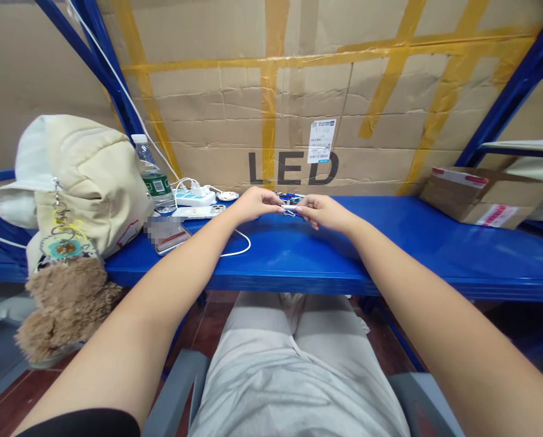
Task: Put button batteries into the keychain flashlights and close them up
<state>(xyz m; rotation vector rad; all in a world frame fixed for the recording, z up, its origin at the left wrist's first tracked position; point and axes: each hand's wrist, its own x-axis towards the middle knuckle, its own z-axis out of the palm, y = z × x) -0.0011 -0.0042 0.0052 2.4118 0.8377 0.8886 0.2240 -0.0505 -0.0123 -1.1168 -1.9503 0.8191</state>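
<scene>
Over the back part of the blue tabletop [299,255], my left hand [256,205] and my right hand [328,212] meet with a narrow gap between their fingertips. A small, slim white piece [290,207] spans that gap, and each hand pinches one end of it. Thin metal shows at its lower side, like a clip or wire loop; its exact kind is too small to make out. Just behind the fingers lies a little cluster of blue and multicoloured small items [292,197], partly hidden by my hands.
To the left stand a cream bag [93,176] with a brown plush charm [68,297], a water bottle [155,176], a white power strip [194,196] and phones [198,212]. A white cable [246,243] curls nearby. Right, a small carton [485,194]; behind, a large taped cardboard box [208,121].
</scene>
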